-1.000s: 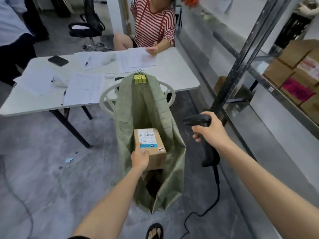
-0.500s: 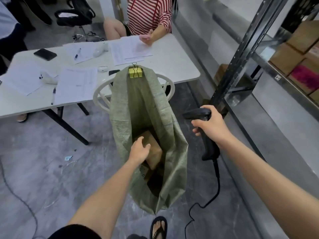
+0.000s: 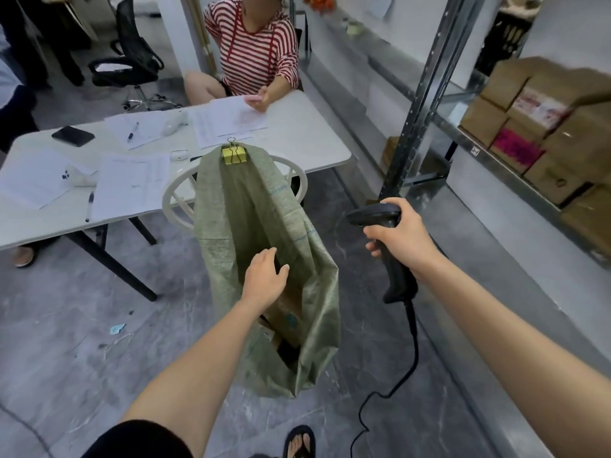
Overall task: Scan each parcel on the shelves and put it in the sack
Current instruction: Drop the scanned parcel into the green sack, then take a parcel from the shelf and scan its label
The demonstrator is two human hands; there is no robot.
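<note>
Our left hand (image 3: 264,279) hovers, fingers relaxed, over the sack (image 3: 231,206), a parcel (image 3: 288,314) inside below it. Our right hand (image 3: 401,239) grips the scanner (image 3: 396,282). Beyond both: the paper-strewn counter (image 3: 297,137); right of them, shelves (image 3: 496,162) of boxes (image 3: 562,140).

Sack (image 3: 264,226) coarse woven green fabric, matt; scanner (image 3: 396,282) matt black plastic; parcels (image 3: 555,180) plain brown cardboard, matt; shelves (image 3: 417,94) bare grey metal, dull sheen; worktop (image 3: 304,140) smooth white, plastic-looking; floor (image 3: 66,325) smooth grey stone-look, faint gloss.
</note>
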